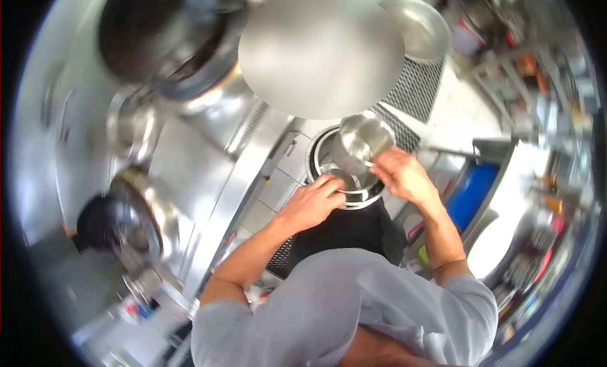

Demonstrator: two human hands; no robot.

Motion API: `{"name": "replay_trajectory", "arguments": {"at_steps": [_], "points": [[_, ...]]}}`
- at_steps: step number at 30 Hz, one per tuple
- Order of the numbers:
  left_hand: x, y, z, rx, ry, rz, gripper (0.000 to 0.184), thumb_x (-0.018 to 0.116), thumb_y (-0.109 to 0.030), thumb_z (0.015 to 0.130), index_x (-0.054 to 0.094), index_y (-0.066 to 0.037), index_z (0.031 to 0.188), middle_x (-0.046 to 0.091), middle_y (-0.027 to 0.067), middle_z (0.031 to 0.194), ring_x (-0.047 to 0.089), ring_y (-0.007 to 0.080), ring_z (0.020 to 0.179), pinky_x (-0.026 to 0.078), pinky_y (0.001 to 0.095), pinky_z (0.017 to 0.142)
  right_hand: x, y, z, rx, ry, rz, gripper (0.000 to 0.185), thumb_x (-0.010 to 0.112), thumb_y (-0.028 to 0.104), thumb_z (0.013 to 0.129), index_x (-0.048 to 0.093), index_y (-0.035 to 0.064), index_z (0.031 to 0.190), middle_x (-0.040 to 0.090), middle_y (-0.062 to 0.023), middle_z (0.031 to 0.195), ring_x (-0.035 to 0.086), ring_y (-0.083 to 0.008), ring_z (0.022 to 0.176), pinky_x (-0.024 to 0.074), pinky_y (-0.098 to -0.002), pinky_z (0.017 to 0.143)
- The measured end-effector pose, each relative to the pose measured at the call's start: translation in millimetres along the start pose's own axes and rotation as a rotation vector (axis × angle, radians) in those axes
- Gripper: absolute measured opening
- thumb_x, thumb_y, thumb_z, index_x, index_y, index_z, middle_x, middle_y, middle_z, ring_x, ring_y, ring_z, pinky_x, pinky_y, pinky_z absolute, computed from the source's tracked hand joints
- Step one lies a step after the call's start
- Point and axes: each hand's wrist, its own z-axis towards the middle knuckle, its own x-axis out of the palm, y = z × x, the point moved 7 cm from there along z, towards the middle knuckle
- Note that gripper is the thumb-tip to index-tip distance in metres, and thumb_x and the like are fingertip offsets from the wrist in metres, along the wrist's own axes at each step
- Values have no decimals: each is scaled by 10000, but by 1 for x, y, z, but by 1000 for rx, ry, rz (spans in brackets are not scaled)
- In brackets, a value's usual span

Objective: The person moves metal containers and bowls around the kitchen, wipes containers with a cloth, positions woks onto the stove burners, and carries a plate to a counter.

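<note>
My right hand [404,174] is closed on the rim of a shiny metal pot [361,139], which is tilted above a wider round metal pot [316,155]. At the near left side of that wider pot, my left hand [316,201] has its fingers curled over the rim. Both pots are in front of my body, over the dark apron. What lies inside the wider pot is too blurred and hidden to make out.
A steel counter [196,158] with a large dark wok [171,38] runs along the left. Another wok [120,224] sits nearer. On the right are a blue container [474,196] and crowded shelves. A metal bowl [420,28] stands at the back; a grey blurred oval covers the upper middle.
</note>
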Motion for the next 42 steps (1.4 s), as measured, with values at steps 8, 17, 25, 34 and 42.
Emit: {"name": "replay_trajectory", "arguments": {"at_steps": [8, 17, 25, 34, 42], "points": [[-76, -52, -151, -140, -266, 206, 91, 567, -156, 799, 583, -85, 854, 497, 87, 995, 499, 255, 993, 502, 366, 709, 146, 120, 38, -297, 1198, -7, 374, 655, 200, 814, 622, 62, 1160, 665, -165, 1051, 642, -310, 955, 499, -364, 842], [-67, -32, -319, -481, -493, 215, 91, 583, -148, 776, 583, -106, 857, 548, 57, 896, 538, 256, 907, 493, 353, 699, 283, 228, 43, -510, 1569, -78, 476, 539, 427, 906, 585, 81, 1230, 667, -152, 1059, 647, -258, 912, 495, -353, 817], [-90, 17, -504, -703, -843, 483, 135, 638, -135, 705, 578, -118, 825, 535, 37, 885, 529, 252, 917, 502, 333, 738, 389, 438, 87, -782, 1133, -177, 317, 600, 237, 762, 654, 44, 1006, 655, -201, 897, 628, -362, 864, 495, -424, 767], [-41, 113, -624, -884, -1130, 275, 165, 631, -144, 774, 597, -71, 919, 544, 64, 980, 501, 271, 984, 500, 347, 779, 477, 565, 102, -971, 544, -152, 174, 652, 102, 804, 627, -3, 941, 628, -174, 897, 610, -356, 807, 479, -393, 733], [13, 0, -725, -901, -2119, -1169, 375, 480, -353, 972, 558, -70, 1206, 604, 46, 845, 534, 111, 626, 458, 237, 566, 449, 644, 16, -1334, 734, 278, 227, 718, 19, 670, 633, 61, 876, 610, -55, 766, 603, -226, 742, 472, -324, 641]]}}
